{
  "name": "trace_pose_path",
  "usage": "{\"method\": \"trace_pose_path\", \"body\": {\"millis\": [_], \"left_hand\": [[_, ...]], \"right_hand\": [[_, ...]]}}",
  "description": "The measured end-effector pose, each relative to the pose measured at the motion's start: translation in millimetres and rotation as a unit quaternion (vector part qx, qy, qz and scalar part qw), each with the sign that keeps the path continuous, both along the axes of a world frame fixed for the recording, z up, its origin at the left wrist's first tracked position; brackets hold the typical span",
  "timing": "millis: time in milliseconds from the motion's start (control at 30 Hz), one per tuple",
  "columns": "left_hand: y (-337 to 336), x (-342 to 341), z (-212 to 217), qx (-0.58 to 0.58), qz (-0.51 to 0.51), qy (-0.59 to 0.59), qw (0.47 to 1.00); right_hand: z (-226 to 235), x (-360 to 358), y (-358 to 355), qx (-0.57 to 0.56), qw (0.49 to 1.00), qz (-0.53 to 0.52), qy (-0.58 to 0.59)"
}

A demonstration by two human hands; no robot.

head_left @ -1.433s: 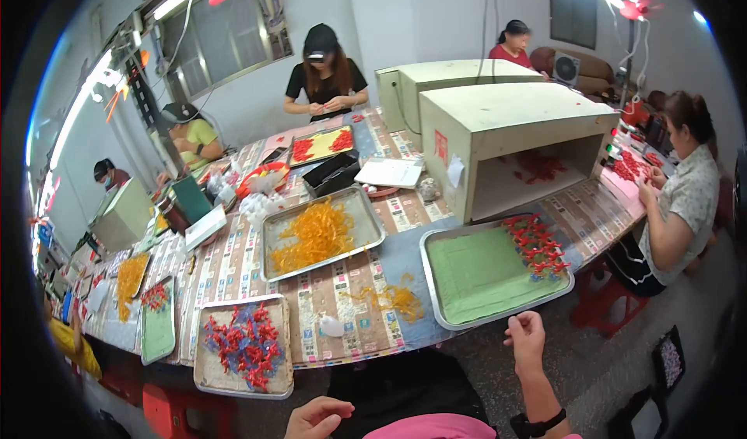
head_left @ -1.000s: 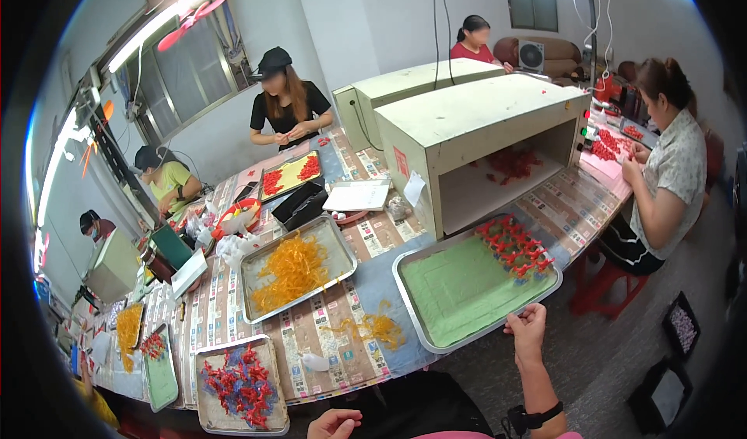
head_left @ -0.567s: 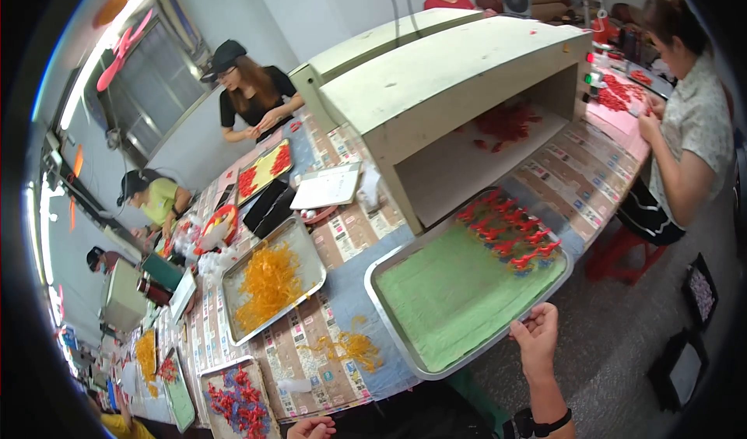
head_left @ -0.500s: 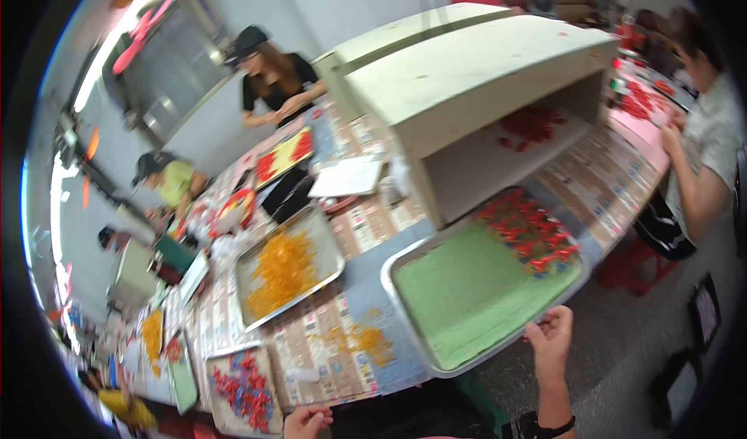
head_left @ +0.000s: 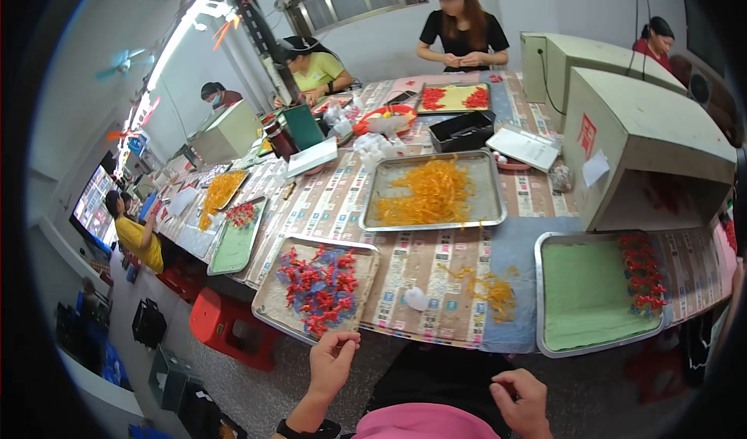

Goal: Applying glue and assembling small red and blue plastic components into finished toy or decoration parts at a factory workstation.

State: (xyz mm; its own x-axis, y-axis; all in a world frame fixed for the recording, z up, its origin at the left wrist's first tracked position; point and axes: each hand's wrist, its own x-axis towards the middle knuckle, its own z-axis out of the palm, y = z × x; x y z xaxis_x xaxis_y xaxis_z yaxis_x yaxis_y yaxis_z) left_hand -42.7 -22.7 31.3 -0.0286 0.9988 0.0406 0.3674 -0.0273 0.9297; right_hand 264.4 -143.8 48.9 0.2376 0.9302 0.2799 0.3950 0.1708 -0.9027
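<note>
The long patterned surface [head_left: 436,252] runs ahead of me, workers along its far side. Nearest my left hand [head_left: 333,363] sits the shallow tray of red and blue pieces [head_left: 319,287], its near edge just beyond my fingertips. That hand is raised, fingers loosely curled and pinched toward the thumb, holding nothing I can make out. My right hand [head_left: 523,398] rests low over my lap, half closed, apparently empty. I judge a light fingertip pinch on one piece works best.

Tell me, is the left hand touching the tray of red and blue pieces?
No, the left hand is raised just below the tray, apart from it.
</note>
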Motion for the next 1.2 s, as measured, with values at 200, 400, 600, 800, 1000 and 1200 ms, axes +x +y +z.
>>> {"method": "trace_pose_path", "body": {"millis": [200,400,600,800,1000,1200], "left_hand": [[-3,-47,3,0.220,0.122,0.275,0.928],[6,-97,-61,-0.055,0.296,-0.233,0.924],[32,-78,-47,-0.039,0.207,-0.335,0.918],[43,-72,-42,-0.079,0.196,-0.307,0.928],[42,-74,-41,-0.109,0.192,-0.270,0.937],[37,-67,-3,0.107,0.233,0.210,0.943]], "right_hand": [[-14,-40,47,-0.024,0.997,0.066,-0.045],[-23,-69,110,-0.010,0.995,0.028,-0.091],[-30,-83,148,-0.042,0.995,0.019,-0.090],[-41,-90,166,-0.055,0.993,0.004,-0.103],[-47,-92,180,-0.072,0.993,0.022,-0.092],[-54,-90,183,-0.050,0.995,0.039,-0.082]]}}
